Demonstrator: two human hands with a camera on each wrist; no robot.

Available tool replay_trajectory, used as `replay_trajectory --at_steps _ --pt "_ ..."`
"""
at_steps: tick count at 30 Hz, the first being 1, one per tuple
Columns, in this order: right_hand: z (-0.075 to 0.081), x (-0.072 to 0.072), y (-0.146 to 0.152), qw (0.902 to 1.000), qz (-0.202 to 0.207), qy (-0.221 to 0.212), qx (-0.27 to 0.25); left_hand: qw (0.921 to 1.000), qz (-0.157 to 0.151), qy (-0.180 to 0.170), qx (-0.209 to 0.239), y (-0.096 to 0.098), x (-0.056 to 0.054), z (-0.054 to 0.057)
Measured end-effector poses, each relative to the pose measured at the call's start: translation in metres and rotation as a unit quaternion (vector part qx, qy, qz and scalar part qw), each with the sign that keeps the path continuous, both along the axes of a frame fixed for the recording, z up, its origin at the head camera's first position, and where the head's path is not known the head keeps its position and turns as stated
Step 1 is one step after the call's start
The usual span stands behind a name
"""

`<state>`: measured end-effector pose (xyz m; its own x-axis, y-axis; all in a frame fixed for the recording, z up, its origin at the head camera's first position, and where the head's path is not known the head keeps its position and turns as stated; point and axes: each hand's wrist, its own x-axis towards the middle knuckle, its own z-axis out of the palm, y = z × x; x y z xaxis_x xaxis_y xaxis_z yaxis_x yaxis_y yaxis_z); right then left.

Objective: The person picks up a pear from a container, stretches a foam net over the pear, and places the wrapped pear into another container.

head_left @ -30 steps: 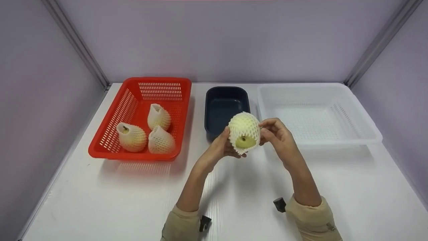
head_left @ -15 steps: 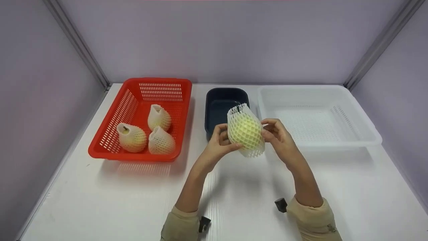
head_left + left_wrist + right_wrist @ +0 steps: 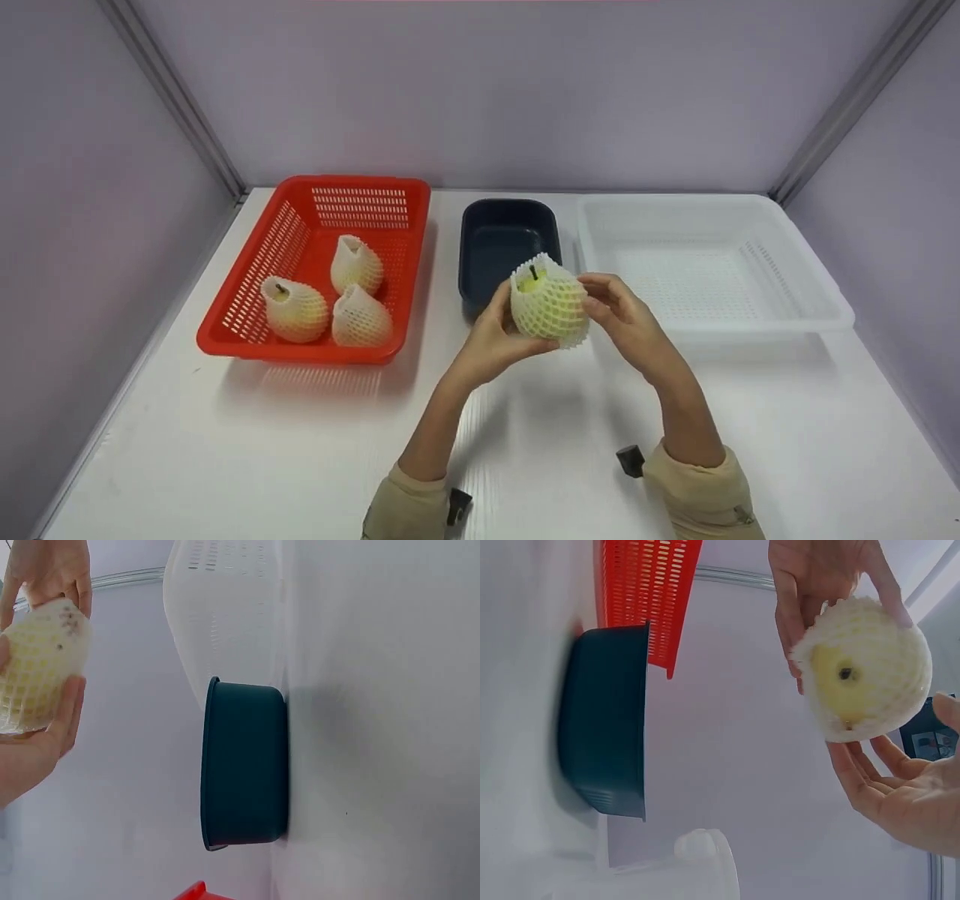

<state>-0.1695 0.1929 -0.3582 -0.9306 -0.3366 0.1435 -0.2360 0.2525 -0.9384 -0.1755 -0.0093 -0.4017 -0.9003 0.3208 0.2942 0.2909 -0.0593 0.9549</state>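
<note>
A pale yellow-green pear (image 3: pixel 553 304) in a white foam net is held up above the table, its dark stem showing through the net's opening in the head view. My left hand (image 3: pixel 491 345) grips it from the left, thumb along the near side. My right hand (image 3: pixel 626 319) is at the pear's right side, fingertips touching the net. In the right wrist view the pear's yellow base (image 3: pixel 845 679) shows a dark spot, and the right hand's fingers lie loosely beneath it. Brown marks show through the net in the left wrist view.
Three netted pears (image 3: pixel 296 309) lie in a red basket (image 3: pixel 300 349) at left. A dark blue-green bin (image 3: pixel 472 300) stands behind the hands, and a white basket (image 3: pixel 750 326) stands at right. Walls close off the back and both sides of the white table (image 3: pixel 300 450).
Both hands have turned the pear: its base opening faced the head camera, then its netted side, and now its stem end. The right fingers stay at its side.
</note>
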Motion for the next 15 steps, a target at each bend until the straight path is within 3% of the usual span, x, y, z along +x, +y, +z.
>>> replay_trajectory --at_steps 3,7,11,15 --pt "-0.0021 -0.0007 0.0004 0.9989 0.026 0.024 0.031 0.9899 0.048 0.102 -0.087 0.0019 -0.0004 -0.0031" --pt "-0.0037 -0.0009 0.0016 0.995 0.061 0.063 0.049 0.9591 0.102 0.215 -0.153 0.0046 -0.0027 -0.0072" --pt "-0.0057 -0.001 0.0017 0.9924 0.075 0.081 0.056 0.9406 0.138 0.263 -0.165 0.0072 -0.0039 -0.0095" --pt "-0.0074 -0.0007 -0.001 0.9908 0.079 0.09 0.063 0.9321 0.159 0.278 -0.169 0.0099 -0.0028 -0.0092"
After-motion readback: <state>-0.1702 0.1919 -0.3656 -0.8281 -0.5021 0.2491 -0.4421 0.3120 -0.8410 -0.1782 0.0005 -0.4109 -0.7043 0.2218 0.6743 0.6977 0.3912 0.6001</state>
